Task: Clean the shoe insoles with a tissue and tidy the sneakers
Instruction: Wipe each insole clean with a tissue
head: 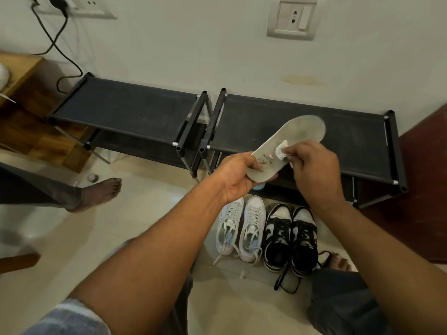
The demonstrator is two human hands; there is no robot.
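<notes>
My left hand (pixel 235 175) grips the heel end of a grey-white insole (pixel 300 134), thumb on its printed top, toe end pointing up and right over the rack. My right hand (pixel 314 165) pinches a small white tissue (pixel 281 149) and presses it on the middle of the insole. On the floor below stand a pair of white sneakers (pixel 242 228) and, to their right, a pair of black-and-white sneakers (pixel 290 238) with loose black laces.
Two low black shoe racks (pixel 125 112) (pixel 350 141) stand side by side against the wall. A wooden cabinet (pixel 26 112) is at the left. A bare foot (pixel 96 193) rests on the tiled floor at left, another (pixel 337 261) beside the black sneakers. A small scrap (pixel 243 274) lies on the floor.
</notes>
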